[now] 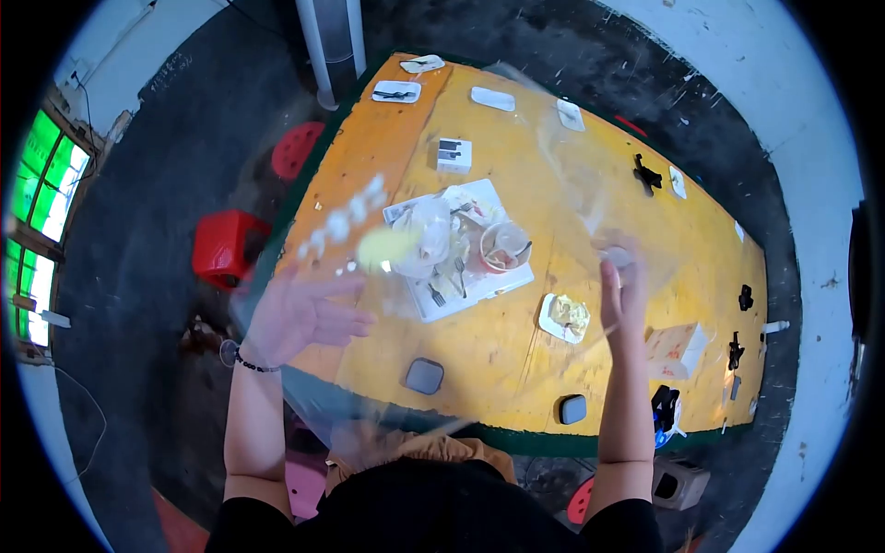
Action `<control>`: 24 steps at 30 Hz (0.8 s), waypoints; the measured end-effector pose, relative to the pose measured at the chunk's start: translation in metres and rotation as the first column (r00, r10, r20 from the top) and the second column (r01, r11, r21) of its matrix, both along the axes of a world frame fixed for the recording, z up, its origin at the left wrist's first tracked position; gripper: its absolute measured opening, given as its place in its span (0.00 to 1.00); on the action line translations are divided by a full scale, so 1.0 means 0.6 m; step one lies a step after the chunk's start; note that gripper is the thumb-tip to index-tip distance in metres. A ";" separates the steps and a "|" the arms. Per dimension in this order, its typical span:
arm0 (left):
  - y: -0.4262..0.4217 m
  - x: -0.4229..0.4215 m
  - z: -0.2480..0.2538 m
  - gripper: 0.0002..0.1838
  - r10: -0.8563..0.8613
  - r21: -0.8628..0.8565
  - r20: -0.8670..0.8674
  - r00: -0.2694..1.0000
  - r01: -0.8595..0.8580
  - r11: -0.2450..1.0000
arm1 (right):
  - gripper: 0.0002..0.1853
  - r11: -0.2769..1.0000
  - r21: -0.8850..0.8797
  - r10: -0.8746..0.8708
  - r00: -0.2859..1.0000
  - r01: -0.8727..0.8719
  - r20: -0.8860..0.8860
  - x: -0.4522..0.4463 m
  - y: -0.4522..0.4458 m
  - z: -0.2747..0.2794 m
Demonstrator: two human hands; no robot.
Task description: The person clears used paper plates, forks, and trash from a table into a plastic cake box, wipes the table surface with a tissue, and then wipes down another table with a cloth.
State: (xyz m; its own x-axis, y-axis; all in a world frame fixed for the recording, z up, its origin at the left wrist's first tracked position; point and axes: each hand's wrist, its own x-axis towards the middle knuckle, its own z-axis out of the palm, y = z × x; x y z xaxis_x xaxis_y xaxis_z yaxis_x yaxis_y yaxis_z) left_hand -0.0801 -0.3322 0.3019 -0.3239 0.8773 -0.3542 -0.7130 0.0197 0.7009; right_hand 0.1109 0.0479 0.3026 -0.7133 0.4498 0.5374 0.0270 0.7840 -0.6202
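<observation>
A large clear plastic bag (576, 184) with white and yellow marks spreads between my hands over the table, veiling part of what lies below. My left hand (309, 318), with a dark bead bracelet at the wrist, is seen through or against the film, its fingers stretched apart. Blurred by motion, my right hand (622, 272) has its fingers bent on the film at the right side. Beneath the film is a white tray (493, 300) with a crumpled plastic bag (426, 235), forks and a tub (505, 247). A small plate (551, 323) with leftover cake sits right of it.
The wooden table (479, 369) carries a small white box (454, 156), several paper plates along its far side, a paper bag (676, 350), a grey square case (424, 376) and a dark case (572, 408). Red stools (226, 247) stand at the left.
</observation>
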 end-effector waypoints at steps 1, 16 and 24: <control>0.005 0.001 0.005 0.46 0.031 0.035 0.036 0.999 -0.032 0.999 | 0.16 1.000 -0.009 0.014 1.000 -0.014 0.013 -0.004 0.009 0.016; 0.127 -0.025 -0.100 0.39 0.218 -0.123 -0.473 0.853 -0.310 0.943 | 0.25 0.971 -0.199 0.030 0.761 0.132 0.648 -0.251 0.083 0.003; 0.129 -0.058 -0.212 0.40 0.278 -0.267 -0.438 0.855 -0.419 0.868 | 0.30 0.999 -0.035 0.020 0.655 0.010 0.755 -0.352 0.056 -0.030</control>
State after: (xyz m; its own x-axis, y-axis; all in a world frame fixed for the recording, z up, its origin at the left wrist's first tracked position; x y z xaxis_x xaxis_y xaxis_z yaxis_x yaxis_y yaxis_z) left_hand -0.1151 -0.2547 0.1746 -0.7529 0.5253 -0.3964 -0.4031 0.1080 0.9088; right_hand -0.1001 0.0814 0.2845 -0.8688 0.4518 -0.2025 0.4941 0.7652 -0.4128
